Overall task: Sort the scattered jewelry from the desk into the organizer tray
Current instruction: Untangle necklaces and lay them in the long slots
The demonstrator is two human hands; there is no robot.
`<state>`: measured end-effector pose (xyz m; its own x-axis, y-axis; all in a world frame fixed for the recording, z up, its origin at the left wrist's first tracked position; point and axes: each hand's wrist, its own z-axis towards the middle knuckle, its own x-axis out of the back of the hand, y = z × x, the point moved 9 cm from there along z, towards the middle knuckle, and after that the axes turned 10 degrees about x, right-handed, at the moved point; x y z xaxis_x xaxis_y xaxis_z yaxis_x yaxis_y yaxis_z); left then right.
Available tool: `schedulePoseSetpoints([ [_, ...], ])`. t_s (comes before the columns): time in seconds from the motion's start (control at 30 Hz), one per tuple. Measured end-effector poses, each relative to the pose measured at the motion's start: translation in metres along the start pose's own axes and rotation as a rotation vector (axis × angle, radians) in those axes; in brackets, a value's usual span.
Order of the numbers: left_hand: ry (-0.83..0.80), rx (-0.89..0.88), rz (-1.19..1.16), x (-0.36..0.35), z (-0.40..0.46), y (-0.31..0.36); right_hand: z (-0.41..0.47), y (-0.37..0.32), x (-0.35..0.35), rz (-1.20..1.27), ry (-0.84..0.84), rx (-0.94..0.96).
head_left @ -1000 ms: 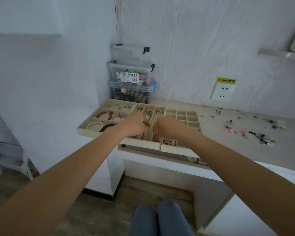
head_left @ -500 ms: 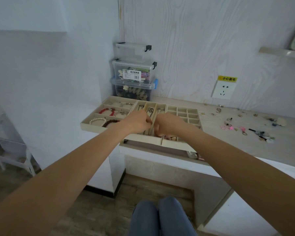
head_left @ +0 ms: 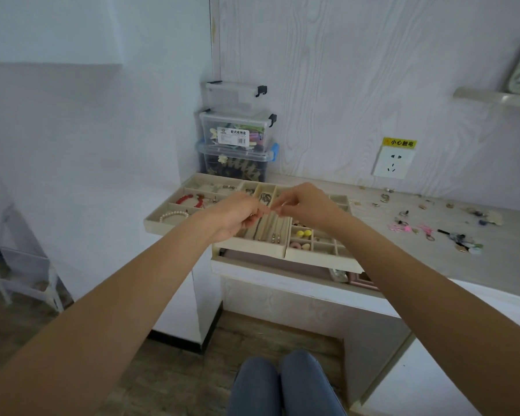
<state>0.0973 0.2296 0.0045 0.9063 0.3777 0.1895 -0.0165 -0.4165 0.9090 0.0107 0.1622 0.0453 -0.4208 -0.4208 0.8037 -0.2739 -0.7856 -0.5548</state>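
At frame centre, the left hand (head_left: 237, 213) and right hand (head_left: 305, 202) pinched something too small to identify above the organizer tray (head_left: 252, 246), apparently mid-placement, next needing lowering into a narrow slot.

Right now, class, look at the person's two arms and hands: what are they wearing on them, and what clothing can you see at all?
Both forearms are bare for as far as they show; no sleeve is visible. The left hand and right hand wear no gloves, and no watch, bracelet or ring can be made out. The only clothing visible is blue jeans on the knees below.
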Motion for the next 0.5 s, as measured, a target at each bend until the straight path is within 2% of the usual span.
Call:
schedulePoseSetpoints([
  [0.13, -0.103, 0.017, -0.306, -0.017, -0.002, 0.007, -0.012, -0.002, 0.008, 0.012, 0.025, 0.014],
  [0.2, -0.161, 0.017, -0.375, -0.03, -0.005, 0.012, -0.017, -0.001, 0.014, 0.016, 0.046, 0.017],
  [0.37, -0.149, -0.048, -0.368, -0.043, -0.015, 0.023, -0.029, 0.003, 0.036, 0.033, 0.158, 0.027],
  [0.5, -0.134, -0.088, -0.341, -0.053, -0.029, 0.027, -0.04, 0.005, 0.049, 0.031, 0.183, 0.014],
])
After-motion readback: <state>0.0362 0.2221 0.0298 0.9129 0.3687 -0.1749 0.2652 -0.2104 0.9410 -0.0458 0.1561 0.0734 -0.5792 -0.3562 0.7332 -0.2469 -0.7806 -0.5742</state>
